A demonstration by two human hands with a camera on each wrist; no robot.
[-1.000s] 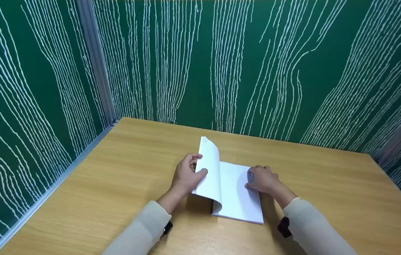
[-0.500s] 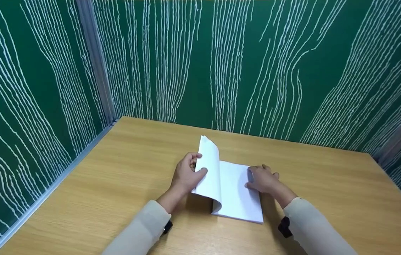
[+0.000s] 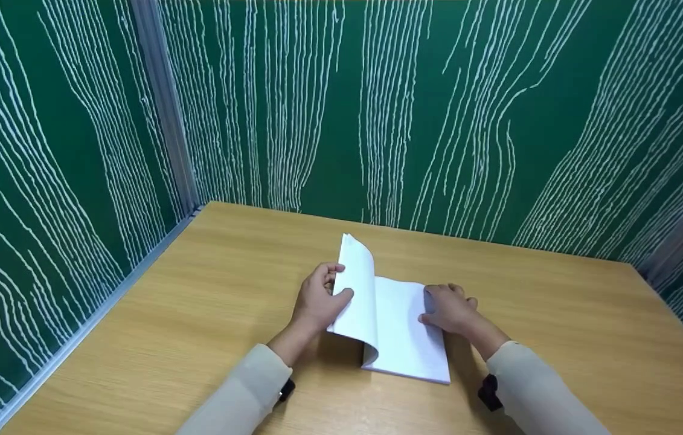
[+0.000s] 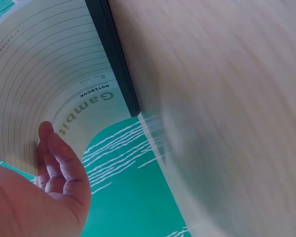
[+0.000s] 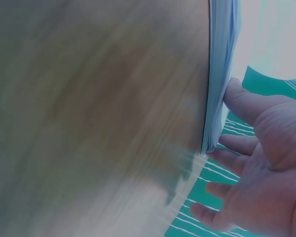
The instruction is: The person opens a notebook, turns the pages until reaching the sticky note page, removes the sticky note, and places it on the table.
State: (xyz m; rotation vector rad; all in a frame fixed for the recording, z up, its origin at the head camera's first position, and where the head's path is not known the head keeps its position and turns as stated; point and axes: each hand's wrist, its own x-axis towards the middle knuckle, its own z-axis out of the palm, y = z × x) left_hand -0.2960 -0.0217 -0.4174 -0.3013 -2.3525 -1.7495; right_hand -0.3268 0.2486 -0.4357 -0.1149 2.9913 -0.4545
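A notebook (image 3: 406, 338) lies open on the wooden table, its pages white in the head view. My left hand (image 3: 320, 299) pinches the raised left part by its outer edge, thumb on the near face and fingers behind it. That raised part (image 4: 44, 64) curves upward; the left wrist view shows lined paper and the printed words "Gambit" and "NOTEBOOK". My right hand (image 3: 450, 308) rests at the notebook's far right corner. The right wrist view shows the thumb against the page edges (image 5: 219, 94), fingertips near the corner, and the other fingers loosely bent.
The wooden table (image 3: 226, 272) reaches out on all sides of the notebook. Behind it stands a green panel (image 3: 341, 121) with white wavy lines, and a similar panel closes the left side. A grey post (image 3: 166, 109) marks the corner.
The right hand's fingers shift very slightly at the notebook's corner. The left hand and the raised pages stay nearly still.
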